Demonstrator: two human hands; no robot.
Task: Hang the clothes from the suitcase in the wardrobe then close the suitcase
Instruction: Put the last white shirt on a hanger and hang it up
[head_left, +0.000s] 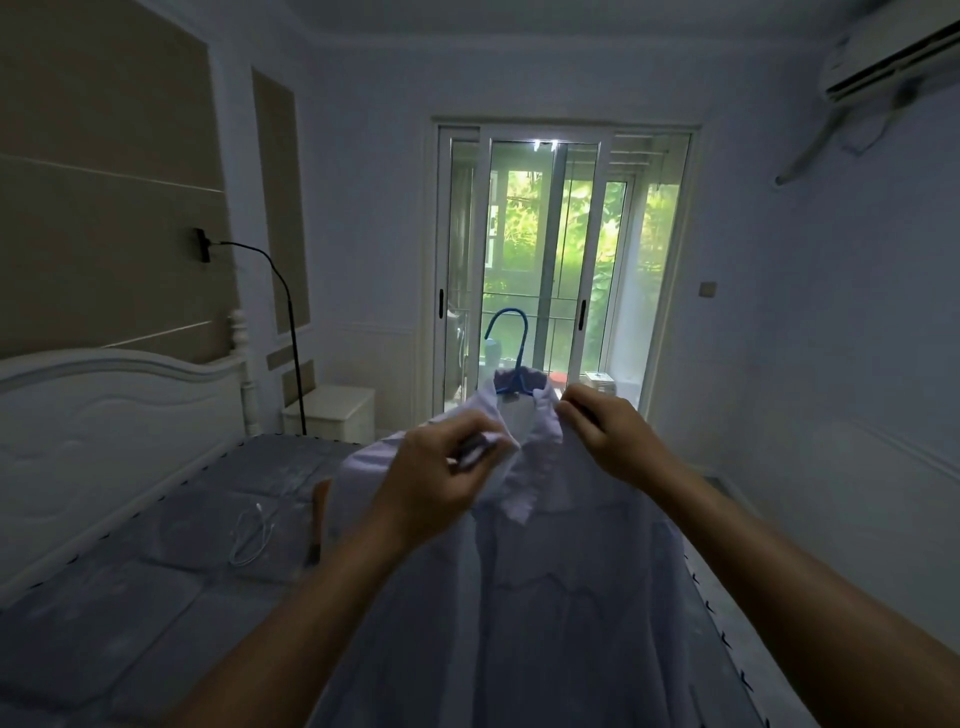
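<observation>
Both hands are up in front of me, at the neck of a pale lilac shirt (545, 597). Left hand (441, 480): fingers curled, thumb and fingertips pinching the left side of the collar (543, 441). Right hand (605, 441): fingers curled, pinching the fabric just beside the right side of the collar. The shirt sits on a blue hanger (521, 353); its hook stands up above the neck opening, between my two hands and a little beyond them. The shirt front faces me and spreads downward toward the lower edge of the view, over the near end of the bed (156, 597). The bed surface is grey-blue and quilted. A white cable (252, 535) lies coiled on it, left of the shirt, and beside that a brownish object I cannot identify. A white headboard (104, 415) runs along the left. A white nightstand (332, 410) sits in the corner with a black floor lamp (291, 332) next to it. A sliding glass door (561, 270) stands straight ahead, greenery behind it. An air conditioner (893, 57) is mounted high on the right wall.
</observation>
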